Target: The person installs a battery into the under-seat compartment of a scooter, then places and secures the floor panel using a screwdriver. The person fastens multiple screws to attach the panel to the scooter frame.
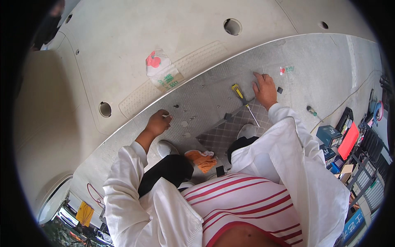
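A: Screwdriver (240, 94), yellow handle, lies on the grey floor (325, 61), just left of the right hand (265, 88).
B: Hands?
A: Right flat, fingers spread; left hand (158, 122) pinching a small white piece.

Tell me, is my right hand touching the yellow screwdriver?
Apart. The head view shows the right hand pressed on the grey panel, with bare panel between it and the yellow screwdriver.

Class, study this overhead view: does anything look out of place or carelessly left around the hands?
Yes: a yellow-handled screwdriver lies loose on the ground beside the right hand, and a crumpled orange cloth sits between the shoes, both underfoot.
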Demonstrator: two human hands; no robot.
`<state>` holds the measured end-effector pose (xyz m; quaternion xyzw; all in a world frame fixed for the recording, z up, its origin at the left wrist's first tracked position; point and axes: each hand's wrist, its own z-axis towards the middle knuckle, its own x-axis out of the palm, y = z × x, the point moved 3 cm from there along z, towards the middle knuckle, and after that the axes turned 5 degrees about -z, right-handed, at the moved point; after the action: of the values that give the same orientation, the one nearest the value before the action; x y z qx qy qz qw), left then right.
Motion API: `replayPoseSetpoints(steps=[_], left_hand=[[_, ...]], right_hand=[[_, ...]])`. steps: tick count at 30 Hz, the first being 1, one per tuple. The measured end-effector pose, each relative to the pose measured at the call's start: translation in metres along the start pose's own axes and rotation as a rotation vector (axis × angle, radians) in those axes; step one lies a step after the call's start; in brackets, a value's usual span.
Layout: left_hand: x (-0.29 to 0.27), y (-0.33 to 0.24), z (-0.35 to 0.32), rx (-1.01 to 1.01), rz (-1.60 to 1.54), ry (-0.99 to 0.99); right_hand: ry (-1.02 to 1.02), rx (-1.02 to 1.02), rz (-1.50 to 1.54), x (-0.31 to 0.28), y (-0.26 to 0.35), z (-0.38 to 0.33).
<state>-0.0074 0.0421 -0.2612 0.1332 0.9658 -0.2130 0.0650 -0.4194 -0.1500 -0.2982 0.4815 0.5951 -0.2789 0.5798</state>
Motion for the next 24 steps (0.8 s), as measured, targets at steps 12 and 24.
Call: replayPoseSetpoints(steps=[12, 24], left_hand=[[0.041, 0.067, 0.107, 0.082, -0.48, -0.316], [0.076, 0.004, 0.08, 0.42, 0.363, -0.504]], right_hand=[[0.387, -0.156, 0.208, 0.014, 0.05, 0.012], [0.227, 0.19, 1.111, -0.101, 0.024, 0.029]])
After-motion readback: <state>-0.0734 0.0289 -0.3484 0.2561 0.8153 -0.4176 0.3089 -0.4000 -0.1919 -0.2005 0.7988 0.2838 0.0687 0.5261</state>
